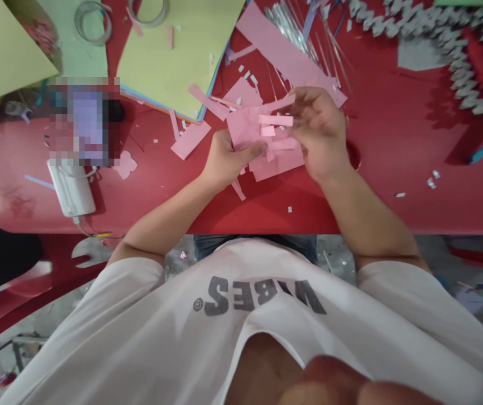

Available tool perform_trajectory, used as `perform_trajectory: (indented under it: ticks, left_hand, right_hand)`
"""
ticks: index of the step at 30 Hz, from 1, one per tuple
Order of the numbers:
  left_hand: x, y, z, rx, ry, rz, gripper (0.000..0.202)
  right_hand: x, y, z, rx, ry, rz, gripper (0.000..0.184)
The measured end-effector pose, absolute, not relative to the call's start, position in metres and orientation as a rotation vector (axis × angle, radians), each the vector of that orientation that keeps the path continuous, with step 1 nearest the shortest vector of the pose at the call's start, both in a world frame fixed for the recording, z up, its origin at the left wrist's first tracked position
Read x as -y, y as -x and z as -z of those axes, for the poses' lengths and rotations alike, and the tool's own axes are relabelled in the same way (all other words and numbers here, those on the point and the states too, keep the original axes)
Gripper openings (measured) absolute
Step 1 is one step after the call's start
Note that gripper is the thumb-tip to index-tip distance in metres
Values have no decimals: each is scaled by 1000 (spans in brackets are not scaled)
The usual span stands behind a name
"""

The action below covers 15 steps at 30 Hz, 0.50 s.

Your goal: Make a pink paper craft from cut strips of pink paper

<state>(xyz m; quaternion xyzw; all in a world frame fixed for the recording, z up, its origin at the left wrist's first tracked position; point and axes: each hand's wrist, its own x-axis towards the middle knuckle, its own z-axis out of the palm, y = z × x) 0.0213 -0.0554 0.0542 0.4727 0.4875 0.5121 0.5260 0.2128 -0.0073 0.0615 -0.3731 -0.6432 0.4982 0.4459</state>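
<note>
Paper [243, 126] sideways, strips [275, 120] rightward

We see a tape roll [93, 39] on green paper [76, 63]. Nearer us, a white power bank [72, 190] lies on the red desk [393, 146].

paper piece [243, 128] in left hand [226, 157] over table [393, 216], right hand [323, 126] at its right end. paper scraps [191, 139] on table beneath and around. sheet stack [165, 67] beyond left hand, tape roll [146, 23] on top; second roll [93, 43] farther left, on another sheet [87, 63]. charging block [71, 188] near left, by front edge. wire bundle [288, 25] beyond right hand, beside paper strip [266, 42]. folded chain [450, 42] far right.
</note>
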Motion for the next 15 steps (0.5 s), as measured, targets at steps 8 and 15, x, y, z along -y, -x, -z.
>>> perform_trajectory:
  ticks: [8, 15]
  left_hand:
    - [56, -22, -65, -1148, -1024, -1136, 21]
    - [54, -21, -66, -1205, -1039, -1175, 29]
  right_hand:
    - [11, -214, -67, 1748, 954, -1273, 79]
    - [13, -211, -67, 1742, 1036, -1045, 47]
